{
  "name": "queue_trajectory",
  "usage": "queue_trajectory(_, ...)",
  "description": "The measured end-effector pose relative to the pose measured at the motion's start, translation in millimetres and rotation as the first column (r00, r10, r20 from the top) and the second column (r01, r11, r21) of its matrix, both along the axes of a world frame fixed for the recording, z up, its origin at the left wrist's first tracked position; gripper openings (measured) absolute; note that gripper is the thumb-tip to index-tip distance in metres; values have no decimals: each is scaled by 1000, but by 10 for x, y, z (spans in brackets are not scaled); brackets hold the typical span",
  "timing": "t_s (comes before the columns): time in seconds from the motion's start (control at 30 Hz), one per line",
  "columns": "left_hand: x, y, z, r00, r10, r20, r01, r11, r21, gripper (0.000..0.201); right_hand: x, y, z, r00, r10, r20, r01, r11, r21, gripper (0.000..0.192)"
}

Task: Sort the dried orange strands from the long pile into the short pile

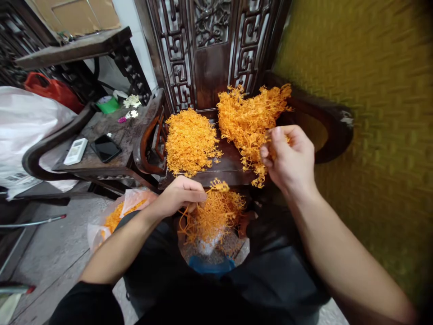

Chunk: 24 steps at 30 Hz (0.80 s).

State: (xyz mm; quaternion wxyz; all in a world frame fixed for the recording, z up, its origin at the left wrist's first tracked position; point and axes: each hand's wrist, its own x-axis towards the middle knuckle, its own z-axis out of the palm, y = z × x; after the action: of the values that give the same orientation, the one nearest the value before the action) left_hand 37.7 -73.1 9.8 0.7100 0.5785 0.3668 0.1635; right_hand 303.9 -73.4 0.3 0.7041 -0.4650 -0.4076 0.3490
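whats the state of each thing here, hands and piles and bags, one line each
left hand: closed on orange strands over the lap
right hand: pinching the right pile's edge
left pile: heaped, untouched
right pile: heaped, loose
lap bag: open
floor bag: open, part filled
phone: screen dark

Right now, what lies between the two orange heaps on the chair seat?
Head view: only a narrow strip of bare dark seat separates the left heap from the right heap, with a few stray orange bits.

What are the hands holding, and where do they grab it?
The left hand pinches the top of a tangled orange stringy clump over the lap. The right hand grips the near edge of the big orange tangled pile.
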Motion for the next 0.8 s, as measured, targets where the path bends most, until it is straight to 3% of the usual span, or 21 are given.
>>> queue_trajectory(0.07, -6, 26, -33, 1000, -1, 2, 1, 1000, 0, 29, 38, -56, 60, 977, 138, 164, -128, 989, -71, 26)
queue_trajectory(0.17, 2, 57, -68, 999, -16, -28, 16, 1000, 11, 30, -71, -209, 140, 775, 387, 499, -355, 921, -163, 25)
queue_trajectory(0.27, 27, 56, -63, 994, -20, -104, 24, 999, 35, 31, -232, -281, 141, 540, 441, 717, -479, 861, -169, 28)
queue_trajectory(0.33, 42, 47, -47, 988, -25, -149, 37, 996, 75, 30, -261, -246, 99, 474, 403, 783, -479, 864, -154, 20)
queue_trajectory(0.4, 47, 44, -36, 986, -31, -166, 47, 994, 96, 29, -191, -165, 49, 575, 283, 768, -342, 936, -90, 19)
queue_trajectory(0.43, 44, 46, -34, 987, -28, -158, 42, 995, 88, 28, -130, -121, 31, 675, 192, 713, -222, 974, -52, 21)
queue_trajectory(0.5, 34, 59, -38, 993, -8, -120, 14, 999, 52, 28, -4, -54, 20, 846, 23, 533, -7, 999, -32, 24)
queue_trajectory(0.53, 29, 67, -43, 995, 2, -100, 1, 999, 33, 28, 34, -42, 27, 887, -5, 462, 29, 999, -46, 25)
queue_trajectory(0.6, 23, 79, -52, 996, 10, -83, -9, 1000, 20, 27, 21, -71, 55, 880, 74, 469, -51, 997, -62, 25)
queue_trajectory(0.67, 26, 80, -59, 995, -2, -95, 5, 999, 38, 27, -106, -152, 77, 730, 245, 638, -255, 964, -78, 22)
queue_trajectory(0.73, 33, 67, -60, 994, -15, -113, 21, 998, 59, 27, -268, -233, 75, 483, 367, 795, -437, 888, -144, 20)
queue_trajectory(0.77, 36, 59, -59, 992, -22, -122, 30, 997, 67, 26, -327, -256, 65, 385, 382, 840, -477, 862, -173, 20)
queue_trajectory(0.8, 37, 51, -57, 991, -26, -128, 35, 997, 73, 26, -356, -261, 52, 335, 365, 869, -478, 860, -177, 19)
